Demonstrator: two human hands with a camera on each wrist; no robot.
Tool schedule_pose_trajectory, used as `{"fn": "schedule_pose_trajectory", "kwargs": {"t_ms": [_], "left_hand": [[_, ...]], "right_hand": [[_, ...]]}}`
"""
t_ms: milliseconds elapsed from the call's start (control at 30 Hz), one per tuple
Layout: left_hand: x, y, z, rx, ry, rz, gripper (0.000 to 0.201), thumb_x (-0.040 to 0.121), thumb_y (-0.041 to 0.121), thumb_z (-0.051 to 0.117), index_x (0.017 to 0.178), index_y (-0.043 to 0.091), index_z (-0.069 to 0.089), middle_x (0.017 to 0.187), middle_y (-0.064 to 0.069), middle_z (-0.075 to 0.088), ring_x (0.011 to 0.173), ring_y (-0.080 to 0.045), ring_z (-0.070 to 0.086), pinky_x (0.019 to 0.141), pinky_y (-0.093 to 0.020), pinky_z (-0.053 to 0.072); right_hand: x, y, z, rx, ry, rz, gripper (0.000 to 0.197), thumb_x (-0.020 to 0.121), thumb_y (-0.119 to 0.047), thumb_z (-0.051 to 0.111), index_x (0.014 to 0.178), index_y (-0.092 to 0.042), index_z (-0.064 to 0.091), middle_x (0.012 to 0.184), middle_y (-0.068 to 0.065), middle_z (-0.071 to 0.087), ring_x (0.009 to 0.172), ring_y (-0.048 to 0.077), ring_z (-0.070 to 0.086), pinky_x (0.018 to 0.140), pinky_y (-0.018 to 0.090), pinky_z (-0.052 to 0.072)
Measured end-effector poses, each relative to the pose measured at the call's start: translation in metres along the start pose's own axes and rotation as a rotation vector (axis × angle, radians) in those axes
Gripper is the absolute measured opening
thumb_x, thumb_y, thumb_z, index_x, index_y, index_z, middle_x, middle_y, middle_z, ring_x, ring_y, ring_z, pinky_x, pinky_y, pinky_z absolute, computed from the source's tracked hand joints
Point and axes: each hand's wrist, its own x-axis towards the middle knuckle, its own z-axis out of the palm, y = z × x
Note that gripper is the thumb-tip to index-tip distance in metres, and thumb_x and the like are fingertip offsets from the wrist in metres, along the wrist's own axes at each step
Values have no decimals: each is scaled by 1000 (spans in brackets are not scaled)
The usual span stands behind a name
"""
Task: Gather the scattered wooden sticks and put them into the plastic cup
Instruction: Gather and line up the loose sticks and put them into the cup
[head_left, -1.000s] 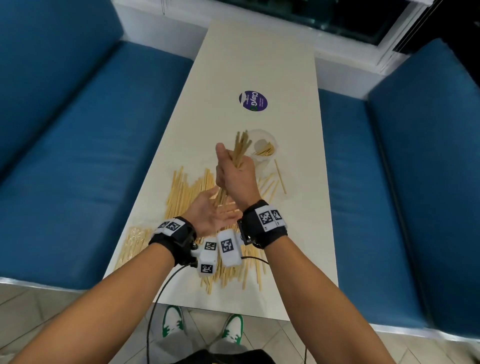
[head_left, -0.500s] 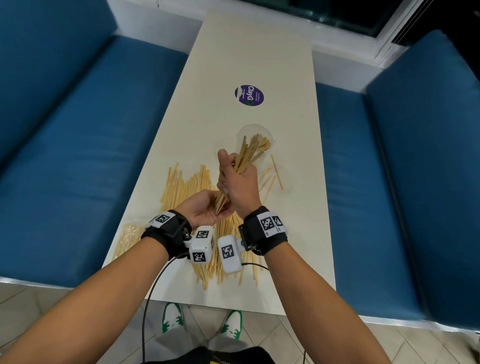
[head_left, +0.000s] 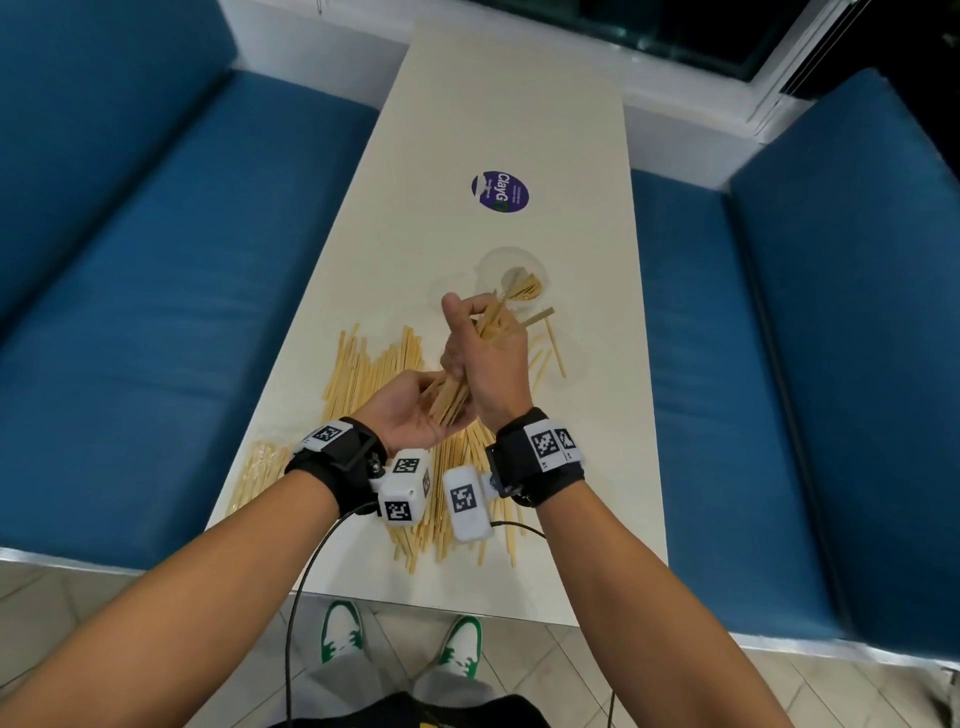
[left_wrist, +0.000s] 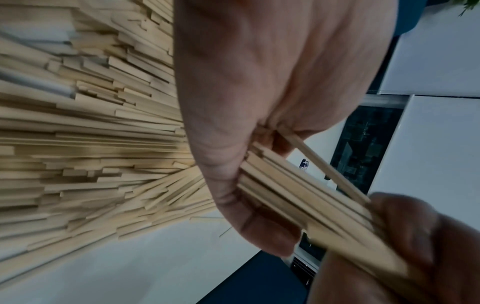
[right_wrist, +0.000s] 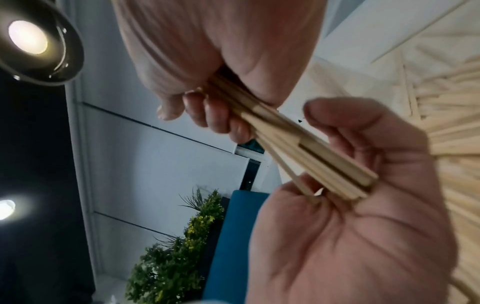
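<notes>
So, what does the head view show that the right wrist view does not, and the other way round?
Only the head view shows the plastic cup with sticks already inside, the purple sticker, the blue benches and the table.

Only the right wrist view shows a ceiling lamp, a green plant and the left palm from close.

Both show the right hand gripping the stick bundle, whose lower end rests in the left hand, and loose sticks on the table.
</notes>
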Motion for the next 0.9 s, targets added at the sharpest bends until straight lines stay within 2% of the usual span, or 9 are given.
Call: {"fn": "schedule_pose_trajectory", "kwargs": {"t_ms": [200, 333, 433, 500, 633, 700, 767, 833, 900], "left_hand": [[-3, -2, 4, 3, -93, -30, 36, 89, 16, 43, 96, -6, 71, 98, -17, 67, 87, -26, 64, 75, -36, 58], [-5, 5, 12, -3, -127, 10, 32, 92, 13, 43, 90, -5, 69, 82, -16, 69, 67, -23, 67, 71, -31, 58], [-6, 7, 10, -13, -81, 33, 29, 90, 14, 46, 86, -4, 68, 77, -15, 68, 62, -22, 68, 69, -31, 60], [-6, 6, 6, -4, -24, 22, 30, 92, 13, 47, 84, -5, 69, 81, -16, 68, 65, -24, 70, 73, -33, 61], [-2, 3, 3, 17, 31, -25, 54, 106, 15, 31, 71, -4, 68, 67, -12, 64, 56, -19, 65, 65, -27, 60], [-3, 2, 5, 51, 47, -37, 47, 104, 14, 33, 72, -1, 65, 63, -11, 61, 54, -17, 62, 55, -23, 55], [-3, 2, 4, 18, 59, -24, 28, 95, 16, 45, 85, -2, 64, 74, -14, 65, 66, -21, 65, 71, -25, 56], [-4, 0, 1, -40, 51, -35, 30, 91, 22, 53, 89, -4, 68, 87, -17, 68, 84, -27, 67, 95, -36, 51], [-6, 1, -1, -67, 19, -40, 34, 94, 27, 55, 92, -4, 69, 97, -18, 68, 97, -29, 66, 108, -39, 43]], "right_hand": [[1, -11, 3, 69, 17, -29, 39, 103, -29, 60, 72, -20, 38, 51, -4, 25, 44, 15, 18, 45, 23, 24], [1, -9, 2, -29, -14, -54, 45, 101, -32, 64, 64, -18, 42, 52, 6, 37, 46, 19, 32, 48, 30, 32], [0, -5, -1, -86, -37, 15, 30, 99, -35, 66, 79, -15, 56, 53, 14, 50, 50, 25, 49, 54, 32, 45], [1, -2, -3, -52, -24, 58, 22, 99, -36, 66, 94, -16, 58, 47, 7, 46, 45, 23, 47, 53, 32, 44], [-2, 5, -2, -68, -39, 57, 48, 102, -40, 61, 64, -15, 44, 49, 3, 29, 43, 19, 30, 49, 29, 31], [-5, 4, 0, -110, -48, 58, 55, 102, -40, 60, 58, -18, 37, 50, 4, 27, 44, 19, 27, 48, 29, 29], [-5, -2, 3, -86, -20, 41, 54, 103, -38, 59, 58, -20, 35, 50, 2, 26, 45, 17, 23, 46, 28, 26], [-2, -8, 3, -47, 8, -4, 55, 104, -37, 57, 57, -20, 35, 49, 1, 26, 46, 18, 22, 46, 29, 24], [0, -12, 2, -64, 10, -27, 55, 104, -38, 57, 57, -16, 39, 47, 3, 31, 45, 19, 30, 48, 30, 32]]}}
